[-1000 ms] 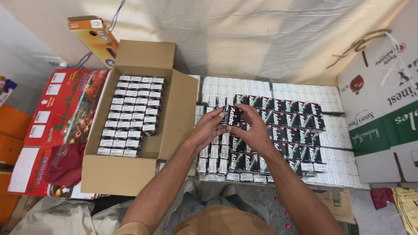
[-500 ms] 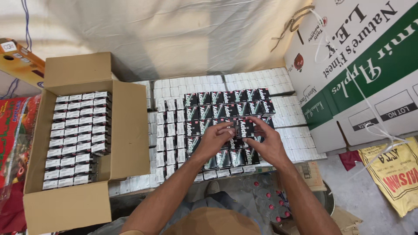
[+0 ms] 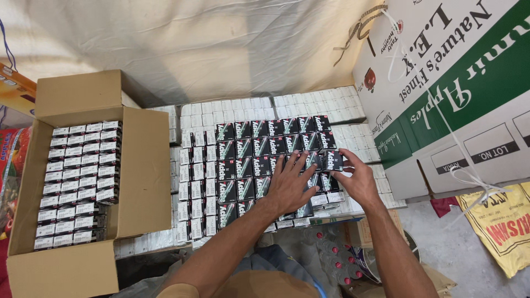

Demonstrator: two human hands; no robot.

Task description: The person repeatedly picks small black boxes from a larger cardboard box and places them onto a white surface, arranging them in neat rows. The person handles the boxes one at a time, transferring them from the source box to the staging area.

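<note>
Far left, at 9 o'clock: open cardboard carton (image 3: 138,171), flaps spread, packed with upright rows of small boxes showing white ends (image 3: 77,182). Centre, 12 o'clock of the hands: flat layer of white-topped small boxes (image 3: 232,107) on a low surface against a pale cloth backdrop (image 3: 221,44); on top of it, a tidy grid of small black-and-green boxes (image 3: 254,149) laid face up, touching edge to edge. Left hand (image 3: 287,185): spread wide and flat, palm down, pressing on the black boxes at the grid's lower right, grasping nothing. Right hand (image 3: 356,179), just at 3 o'clock of the left: thumb and fingers pinched on a single black box (image 3: 333,161) at the grid's right edge, box nearly level and touching its neighbours. Judged best handling: left palm steady as a stop against shifting rows, pinched box lowered square to the adjoining edges, same face up, no gap, no overlap, pushed snug before release. Far right, 2 o'clock: large white-and-green fruit carton (image 3: 464,94) with white strapping; at 4 o'clock, yellow printed sack (image 3: 502,232) on the floor.
</note>
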